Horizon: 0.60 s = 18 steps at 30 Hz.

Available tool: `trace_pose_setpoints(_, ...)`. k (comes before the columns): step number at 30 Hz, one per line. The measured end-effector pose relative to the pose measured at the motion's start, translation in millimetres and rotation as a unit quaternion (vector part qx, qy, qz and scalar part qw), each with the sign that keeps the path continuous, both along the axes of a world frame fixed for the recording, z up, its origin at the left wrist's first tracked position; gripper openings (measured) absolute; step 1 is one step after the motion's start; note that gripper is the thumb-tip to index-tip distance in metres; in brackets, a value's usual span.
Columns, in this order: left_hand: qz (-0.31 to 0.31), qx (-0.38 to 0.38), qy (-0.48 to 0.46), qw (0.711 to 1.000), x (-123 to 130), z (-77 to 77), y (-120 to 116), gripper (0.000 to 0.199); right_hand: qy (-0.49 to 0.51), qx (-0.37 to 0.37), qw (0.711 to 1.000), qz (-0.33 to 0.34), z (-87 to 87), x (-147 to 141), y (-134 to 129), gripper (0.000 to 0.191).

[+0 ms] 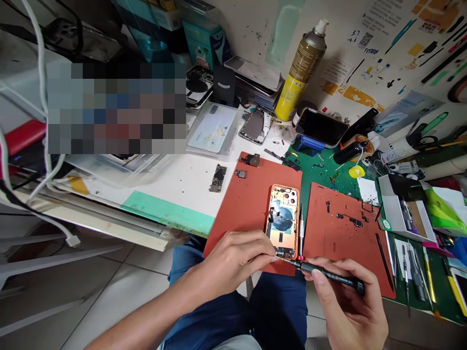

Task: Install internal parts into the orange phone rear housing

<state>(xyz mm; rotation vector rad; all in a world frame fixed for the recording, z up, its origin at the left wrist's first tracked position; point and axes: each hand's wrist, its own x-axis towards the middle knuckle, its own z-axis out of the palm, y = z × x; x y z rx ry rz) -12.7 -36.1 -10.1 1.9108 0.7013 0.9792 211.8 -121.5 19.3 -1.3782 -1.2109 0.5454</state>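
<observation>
An opened phone housing [291, 226] with an orange frame lies on a reddish-brown mat, its camera holes at the far end. My left hand [242, 253] has thumb and fingers closed together at the housing's near left corner, gripping it there. In my right hand [350, 291] is a slim black screwdriver [324, 273], held nearly level. Its thin tip points left, to the near edge of the housing beside my left fingertips; exactly what the tip touches is too small to tell. A silver pen-shaped tool [301, 228] lies along the housing's right side.
Small phone parts lie on the left mat [241, 209] and right mat [346, 253]. A circuit board [218, 178] rests on the white table. Beyond stand a spray can [301, 73] and a propped phone [321, 127]. Tweezers and pens [416, 272] lie at the right.
</observation>
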Motion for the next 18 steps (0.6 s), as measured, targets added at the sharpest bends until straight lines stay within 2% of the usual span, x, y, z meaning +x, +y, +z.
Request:
trace_pose_setpoints(8, 0.003, 0.013, -0.005, 1.0, 0.8, -1.9, 0.1, 0.014, -0.013, 0.008, 0.998, 0.06, 5.1, 6.4, 1.5, 0.036)
trace_pose_setpoints(15, -0.006, 0.01, 0.014, 1.0, 0.7, 3.9, 1.0, 0.01, -0.008, -0.008, 0.999, 0.052, 3.2, 7.0, 0.6, 0.034)
trace_pose_setpoints(18, 0.002, 0.026, 0.02, 0.999, -2.7, 6.8, -1.5, 0.021, -0.027, -0.001, 0.999, 0.026, 5.0, 8.7, -1.0, 0.036)
